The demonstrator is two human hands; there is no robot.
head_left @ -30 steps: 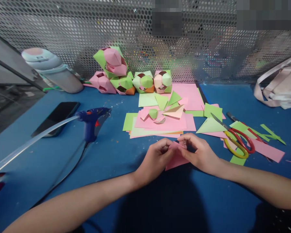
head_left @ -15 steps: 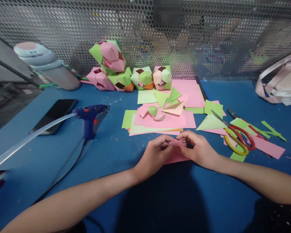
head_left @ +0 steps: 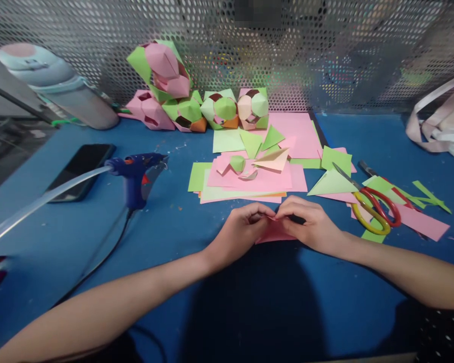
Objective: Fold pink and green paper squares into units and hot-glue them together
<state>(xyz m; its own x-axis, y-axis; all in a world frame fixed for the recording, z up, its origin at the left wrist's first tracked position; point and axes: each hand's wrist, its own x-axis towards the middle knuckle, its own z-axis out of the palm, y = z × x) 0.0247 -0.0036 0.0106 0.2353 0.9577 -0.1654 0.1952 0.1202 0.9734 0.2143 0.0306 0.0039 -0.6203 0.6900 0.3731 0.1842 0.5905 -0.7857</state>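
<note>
A piece of pink paper point(head_left: 275, 232) is pinched between my two hands, low over the blue table. My left hand point(head_left: 245, 224) grips its left side, thumb in front and fingers curled behind. At the upper right edge my right hand point(head_left: 310, 222) pinches it the same way, its fingertips close to the left ones. Fingers cover the paper's top edge, so its folds are mostly hidden. Just beyond the hands lies a stack of coloured paper point(head_left: 245, 189) with small folded pieces on top. Scissors point(head_left: 378, 212) with red and yellow handles rest to the right, on paper scraps.
A blue glue gun point(head_left: 134, 176) with a long clear stick stands at left, its cord trailing forward. Behind it are a phone point(head_left: 81, 171) and a bottle point(head_left: 60, 88). Folded paper balls point(head_left: 187, 111) line the perforated metal panel point(head_left: 306, 60). A white strapped bag point(head_left: 446, 121) sits far right.
The camera view has tilted down slightly, so most things sit higher in the picture. Both hands keep the pink paper, and the right fingers have shifted a little along its top edge.
</note>
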